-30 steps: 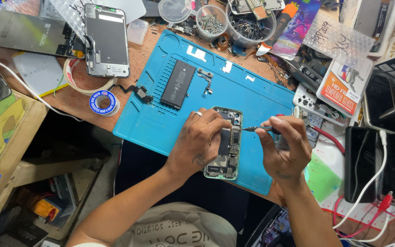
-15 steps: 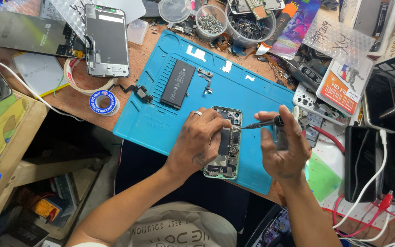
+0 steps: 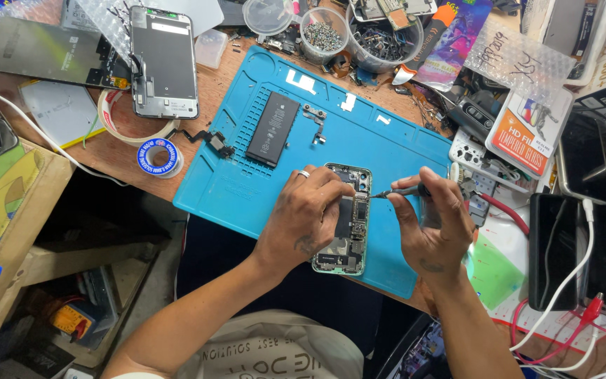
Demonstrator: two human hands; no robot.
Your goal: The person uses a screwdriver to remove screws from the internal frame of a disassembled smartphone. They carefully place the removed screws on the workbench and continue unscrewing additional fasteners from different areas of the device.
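Left hand [image 3: 303,217] covers left half of opened phone [image 3: 348,221], fingers curled on its edge. Phone sits near front edge of blue mat [image 3: 247,175]; battery [image 3: 273,128] well apart. Right hand [image 3: 433,228] pinches screwdriver [image 3: 398,191], tip now at phone's upper part, hand shifted vs. earlier.

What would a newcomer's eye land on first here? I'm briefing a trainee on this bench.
First the bright blue mat at the middle of the cluttered bench, with an opened phone lying on it. The left hand steadies the phone while the right hand points a thin screwdriver into it. A black battery lies farther up the mat.
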